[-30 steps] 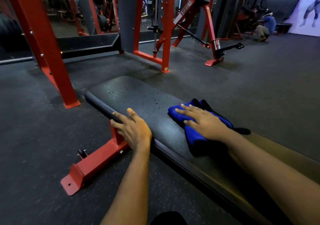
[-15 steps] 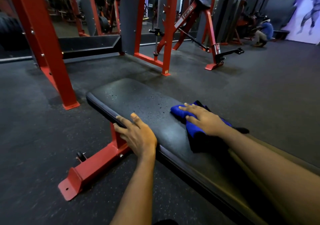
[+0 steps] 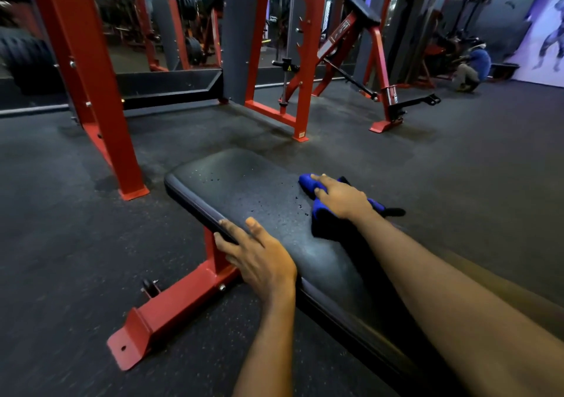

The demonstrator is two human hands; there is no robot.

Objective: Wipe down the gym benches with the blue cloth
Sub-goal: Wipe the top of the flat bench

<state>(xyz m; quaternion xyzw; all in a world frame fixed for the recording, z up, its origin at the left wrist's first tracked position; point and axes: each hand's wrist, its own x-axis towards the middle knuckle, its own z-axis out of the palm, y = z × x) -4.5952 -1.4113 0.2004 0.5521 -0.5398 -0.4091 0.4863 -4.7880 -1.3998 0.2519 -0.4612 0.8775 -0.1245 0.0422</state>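
R hand (image 3: pixel 341 196) flat, fingers straight, presses blue cloth (image 3: pixel 307 182) onto bench (image 3: pixel 244 189) pad, right side. L hand (image 3: pixel 256 253) rests open on left edge. Risk: bunched cloth may skip droplets (image 3: pixel 300 206) w/ narrow contact.

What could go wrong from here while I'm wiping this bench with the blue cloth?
1. The cloth is bunched under the right hand at the far edge of the bench, and one end seems to stick out past it. A sideways stroke may push it off.
2. Droplets sit towards the bench's end, so short strokes might miss them.
3. The left hand rests on the near edge above the red foot and might slip if that edge gets wet.
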